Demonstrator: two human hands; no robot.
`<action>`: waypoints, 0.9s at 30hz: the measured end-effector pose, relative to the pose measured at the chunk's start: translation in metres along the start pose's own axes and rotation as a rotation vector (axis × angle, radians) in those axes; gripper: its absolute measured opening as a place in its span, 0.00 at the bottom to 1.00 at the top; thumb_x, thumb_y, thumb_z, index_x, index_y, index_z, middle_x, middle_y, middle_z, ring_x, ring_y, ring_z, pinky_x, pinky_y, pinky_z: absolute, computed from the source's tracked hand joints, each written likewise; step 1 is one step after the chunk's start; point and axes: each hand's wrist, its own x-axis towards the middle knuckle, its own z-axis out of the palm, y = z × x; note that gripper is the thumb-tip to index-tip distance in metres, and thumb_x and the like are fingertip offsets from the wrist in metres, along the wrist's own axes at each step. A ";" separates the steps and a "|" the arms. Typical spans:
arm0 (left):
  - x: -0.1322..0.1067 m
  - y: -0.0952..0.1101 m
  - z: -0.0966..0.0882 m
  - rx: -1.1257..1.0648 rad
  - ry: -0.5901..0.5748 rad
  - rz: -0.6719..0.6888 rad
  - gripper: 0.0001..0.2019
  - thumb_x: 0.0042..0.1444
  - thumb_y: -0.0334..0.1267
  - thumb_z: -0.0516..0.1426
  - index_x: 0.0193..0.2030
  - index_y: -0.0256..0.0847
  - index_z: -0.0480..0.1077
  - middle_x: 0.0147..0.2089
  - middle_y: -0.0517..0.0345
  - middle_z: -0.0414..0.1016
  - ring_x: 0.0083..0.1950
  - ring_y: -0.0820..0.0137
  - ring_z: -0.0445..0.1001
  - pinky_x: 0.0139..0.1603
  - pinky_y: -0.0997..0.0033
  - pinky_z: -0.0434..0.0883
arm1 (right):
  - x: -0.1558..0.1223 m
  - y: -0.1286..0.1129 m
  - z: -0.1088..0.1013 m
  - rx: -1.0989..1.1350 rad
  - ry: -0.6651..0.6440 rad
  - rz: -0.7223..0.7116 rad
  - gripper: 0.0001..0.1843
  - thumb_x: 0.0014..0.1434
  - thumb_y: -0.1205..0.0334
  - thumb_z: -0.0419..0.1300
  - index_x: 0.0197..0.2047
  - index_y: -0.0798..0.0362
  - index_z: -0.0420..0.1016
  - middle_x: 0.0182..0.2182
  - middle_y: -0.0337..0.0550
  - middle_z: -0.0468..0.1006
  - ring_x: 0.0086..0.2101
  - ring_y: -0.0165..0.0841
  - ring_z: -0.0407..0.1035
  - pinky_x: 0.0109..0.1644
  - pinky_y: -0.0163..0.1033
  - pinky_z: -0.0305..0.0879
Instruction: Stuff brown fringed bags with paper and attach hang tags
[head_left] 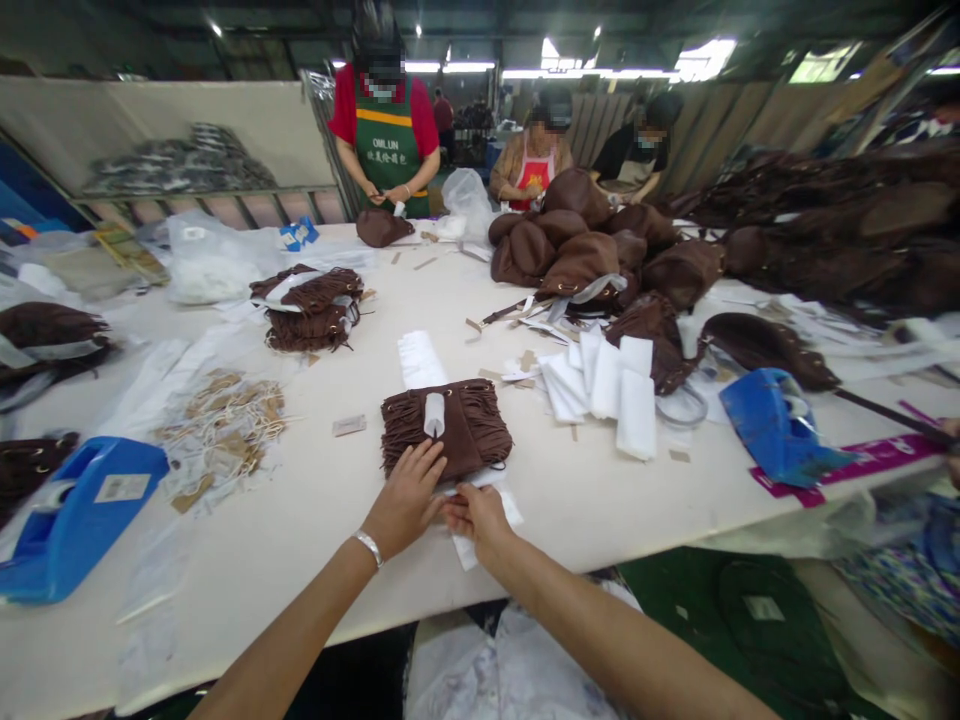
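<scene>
A brown fringed bag [469, 425] lies flat in front of me, with a small white wrapped piece [434, 413] on its middle. Under it runs a white strip of packing sheet [420, 358], showing beyond the far edge and again on my side. My left hand [409, 492] rests its stretched fingers on the bag's near edge, the thumb pointing toward the other hand. Close beside it, my right hand [478, 515] has its fingers bent together at the near edge, over the white strip. What is between those fingertips is too small to make out.
Blue tape dispensers stand at left [90, 510] and right [780, 425]. Folded white sheets [600, 385] lie right of the bag, tags with strings [225, 425] left. Farther off are stacked fringed bags [311, 310] and a brown bag heap [585, 260]. Several people work across the table [600, 540].
</scene>
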 end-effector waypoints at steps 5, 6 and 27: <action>-0.003 0.004 0.009 0.028 0.005 -0.026 0.27 0.66 0.39 0.49 0.69 0.33 0.51 0.70 0.41 0.55 0.73 0.58 0.48 0.71 0.45 0.52 | 0.000 0.001 -0.001 0.039 -0.027 -0.031 0.12 0.54 0.65 0.63 0.36 0.52 0.62 0.23 0.36 0.75 0.25 0.29 0.74 0.33 0.35 0.76; -0.004 0.004 0.009 0.032 -0.007 -0.029 0.27 0.66 0.40 0.49 0.69 0.34 0.50 0.71 0.42 0.55 0.73 0.58 0.47 0.71 0.45 0.51 | 0.000 0.001 0.000 0.045 -0.033 -0.038 0.12 0.54 0.66 0.63 0.36 0.52 0.62 0.24 0.36 0.75 0.26 0.30 0.75 0.34 0.37 0.76; -0.006 0.008 0.030 0.163 0.019 -0.115 0.23 0.66 0.37 0.51 0.67 0.43 0.57 0.69 0.51 0.59 0.71 0.59 0.52 0.68 0.48 0.55 | -0.009 -0.077 -0.052 -1.344 -0.298 -0.729 0.12 0.63 0.55 0.56 0.46 0.51 0.72 0.41 0.50 0.79 0.44 0.41 0.74 0.50 0.48 0.68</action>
